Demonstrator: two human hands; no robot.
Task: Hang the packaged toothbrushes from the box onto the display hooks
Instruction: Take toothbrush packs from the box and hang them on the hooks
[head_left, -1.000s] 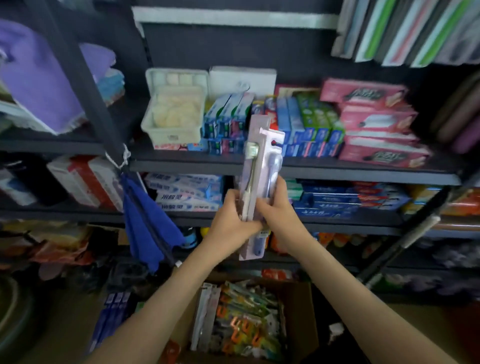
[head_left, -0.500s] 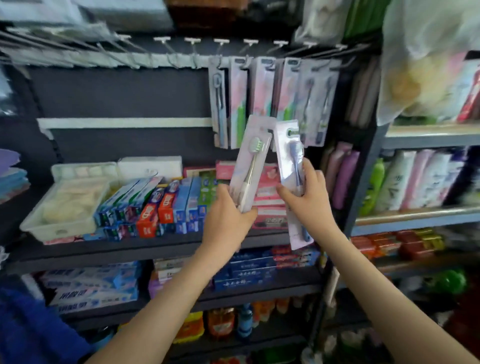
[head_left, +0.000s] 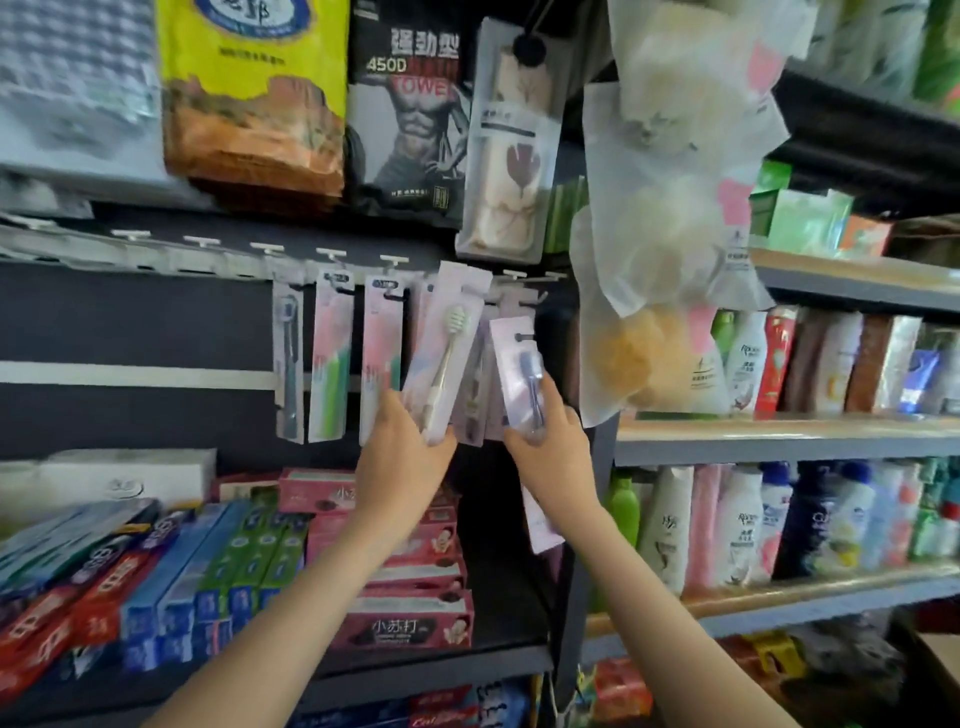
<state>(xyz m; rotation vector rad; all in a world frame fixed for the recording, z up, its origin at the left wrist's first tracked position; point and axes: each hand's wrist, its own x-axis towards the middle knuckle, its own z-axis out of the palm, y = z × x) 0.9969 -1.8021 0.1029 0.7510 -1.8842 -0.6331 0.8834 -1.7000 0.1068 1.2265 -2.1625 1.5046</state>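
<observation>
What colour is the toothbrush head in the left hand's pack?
Pale green toothbrush head, head view.

Bright, even light; corners blur and bend, centre fairly sharp.

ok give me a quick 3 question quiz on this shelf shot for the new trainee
1. True or false: the right hand grips the blue-brush pack.
2. The left hand grips the left hand's pack. Its brush head is: A pale green, B red, C black.
3. Fill in: on the shelf below the display hooks lie ____ boxes.

Key: 1 true; 2 A; 3 toothpaste, as in the toothpaste boxes.
</observation>
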